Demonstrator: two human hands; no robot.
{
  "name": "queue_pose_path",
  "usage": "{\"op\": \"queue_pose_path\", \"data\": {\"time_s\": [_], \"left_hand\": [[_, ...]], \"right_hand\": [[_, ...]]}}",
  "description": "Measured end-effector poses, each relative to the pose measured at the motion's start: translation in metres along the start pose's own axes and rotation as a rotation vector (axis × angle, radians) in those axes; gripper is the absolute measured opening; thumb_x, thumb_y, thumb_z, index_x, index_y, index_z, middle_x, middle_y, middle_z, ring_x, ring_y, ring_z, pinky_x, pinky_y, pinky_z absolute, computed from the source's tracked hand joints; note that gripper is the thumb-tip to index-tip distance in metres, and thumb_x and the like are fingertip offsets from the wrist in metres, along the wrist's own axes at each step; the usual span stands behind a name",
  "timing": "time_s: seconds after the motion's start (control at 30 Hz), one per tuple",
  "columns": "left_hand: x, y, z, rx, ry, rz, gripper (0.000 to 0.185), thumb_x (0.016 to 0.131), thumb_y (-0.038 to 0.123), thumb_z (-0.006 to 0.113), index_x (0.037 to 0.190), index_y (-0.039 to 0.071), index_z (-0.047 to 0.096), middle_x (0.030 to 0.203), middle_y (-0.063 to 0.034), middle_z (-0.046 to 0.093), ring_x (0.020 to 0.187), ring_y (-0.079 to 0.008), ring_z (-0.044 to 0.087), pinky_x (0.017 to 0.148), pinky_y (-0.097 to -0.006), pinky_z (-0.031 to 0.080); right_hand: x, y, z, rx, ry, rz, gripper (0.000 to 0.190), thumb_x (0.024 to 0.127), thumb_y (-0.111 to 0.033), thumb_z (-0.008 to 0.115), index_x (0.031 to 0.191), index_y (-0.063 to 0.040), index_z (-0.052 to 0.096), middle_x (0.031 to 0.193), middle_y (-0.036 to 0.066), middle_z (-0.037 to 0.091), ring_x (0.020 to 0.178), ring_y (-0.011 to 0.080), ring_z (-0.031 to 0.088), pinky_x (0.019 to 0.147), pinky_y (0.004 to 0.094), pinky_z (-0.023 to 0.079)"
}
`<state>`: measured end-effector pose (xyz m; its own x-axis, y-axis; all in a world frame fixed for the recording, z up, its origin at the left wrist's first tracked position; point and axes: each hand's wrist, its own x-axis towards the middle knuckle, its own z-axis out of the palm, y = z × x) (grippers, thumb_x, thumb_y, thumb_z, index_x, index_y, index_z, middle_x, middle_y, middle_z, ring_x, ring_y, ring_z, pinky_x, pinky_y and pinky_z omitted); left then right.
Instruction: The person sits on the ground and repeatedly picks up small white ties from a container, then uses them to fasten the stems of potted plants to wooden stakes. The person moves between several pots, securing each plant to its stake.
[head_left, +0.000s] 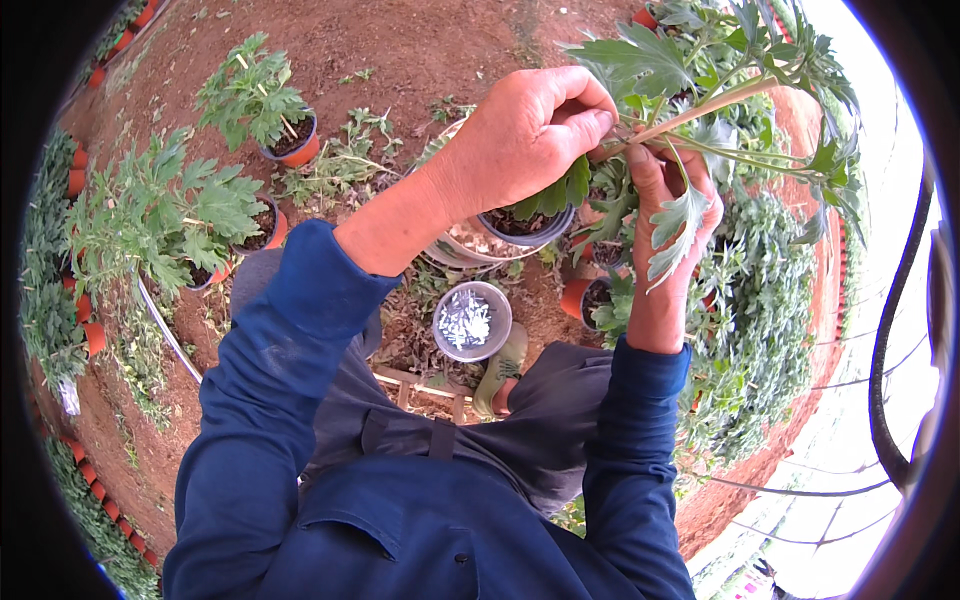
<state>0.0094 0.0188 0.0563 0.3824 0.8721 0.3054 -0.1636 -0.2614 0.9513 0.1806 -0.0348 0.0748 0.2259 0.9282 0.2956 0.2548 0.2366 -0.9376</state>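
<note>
My left hand (551, 127) is over the pots, thumb and forefinger pinched together at a leafy plant's pale stem (701, 111). Just to its right, my right hand (675, 191) grips that stem's lower part, and a lobed leaf hangs across its fingers. The exact spot between the fingertips is partly hidden. Beneath my left hand, a dark-rimmed pot (534, 234) with soil and green leaves stands over a pale bucket (465, 253). Nearer my body, a round plastic tub (501, 343) holds many small white pieces.
Potted leafy plants (259, 105) stand to the left, with another orange pot (574, 300) near my right forearm. Dense foliage (765, 300) fills the right. Cut greenery lies on the reddish soil. A slatted wooden piece (424, 386) is near my shoe (495, 375).
</note>
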Motion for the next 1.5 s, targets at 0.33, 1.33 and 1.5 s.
{"op": "queue_pose_path", "data": {"time_s": [0.33,1.33,1.5], "left_hand": [[0.001,-0.003,-0.006,-0.147,-0.038,-0.171,0.013,0.093,0.01,0.061,0.1,0.0,0.066,0.089,-0.0023,0.068,0.083,-0.0053,0.063,0.074,-0.0212,0.051],[-0.012,0.003,0.009,-0.026,0.05,0.012,0.009,0.091,0.004,0.068,0.099,0.0,0.066,0.089,0.0,0.067,0.082,-0.0045,0.063,0.073,-0.0208,0.053],[-0.01,0.0,0.016,0.09,0.183,0.25,0.012,0.083,0.003,0.071,0.093,0.002,0.065,0.081,-0.0085,0.068,0.075,-0.0168,0.069,0.066,-0.0288,0.055]], "right_hand": [[0.002,0.001,0.004,-0.011,0.059,-0.041,0.017,0.084,-0.007,0.078,0.098,-0.001,0.071,0.084,0.0,0.069,0.07,0.006,0.059,0.065,0.0219,0.049],[-0.001,-0.007,0.011,-0.079,0.099,-0.063,0.014,0.085,-0.008,0.076,0.096,-0.001,0.07,0.083,0.002,0.07,0.072,0.0055,0.06,0.067,0.0211,0.048],[-0.001,-0.006,0.01,-0.063,0.084,-0.068,0.015,0.085,-0.008,0.076,0.097,-0.001,0.07,0.084,0.002,0.07,0.073,0.006,0.06,0.067,0.0215,0.049]]}}
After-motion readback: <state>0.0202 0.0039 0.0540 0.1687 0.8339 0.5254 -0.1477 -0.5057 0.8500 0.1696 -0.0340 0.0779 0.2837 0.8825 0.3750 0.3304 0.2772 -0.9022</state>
